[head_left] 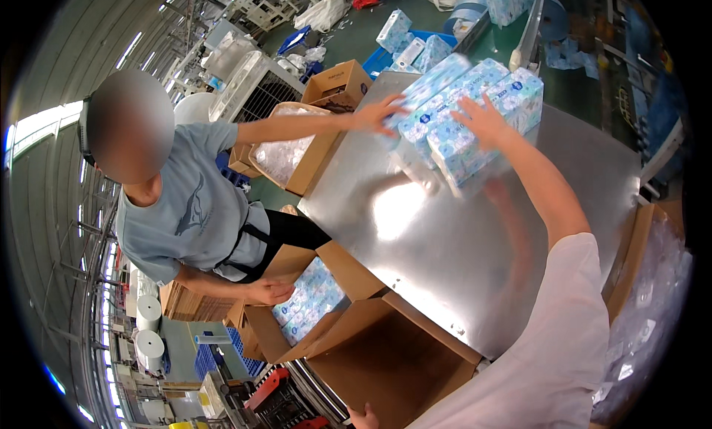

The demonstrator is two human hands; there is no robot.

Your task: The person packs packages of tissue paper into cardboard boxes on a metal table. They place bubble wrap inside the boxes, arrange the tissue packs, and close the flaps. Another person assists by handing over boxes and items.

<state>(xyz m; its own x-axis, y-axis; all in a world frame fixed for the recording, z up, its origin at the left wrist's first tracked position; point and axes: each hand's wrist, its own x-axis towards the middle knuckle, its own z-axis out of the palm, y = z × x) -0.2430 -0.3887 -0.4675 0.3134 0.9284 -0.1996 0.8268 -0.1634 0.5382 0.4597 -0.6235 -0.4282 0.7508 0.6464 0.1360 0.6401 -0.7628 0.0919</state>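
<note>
My right hand (483, 123) reaches over the far part of a metal table with its fingers spread, against a row of blue-and-white patterned tissue packs (463, 106). The packs lie side by side; some edges are blurred. At the bottom, my left hand (363, 416) shows only in part, its fingers on the edge of an open cardboard box (400, 355). The inside of this box is brown and bare where it shows. From the left, a co-worker's hand (382, 116) reaches to the same packs, fingers apart.
The co-worker's other hand (271, 291) is at a second box (274, 332) filled with tissue packs. A blue crate (377, 62) with more packs stands beyond the metal table (334, 184). Clear plastic bags (645, 332) fill a carton at right.
</note>
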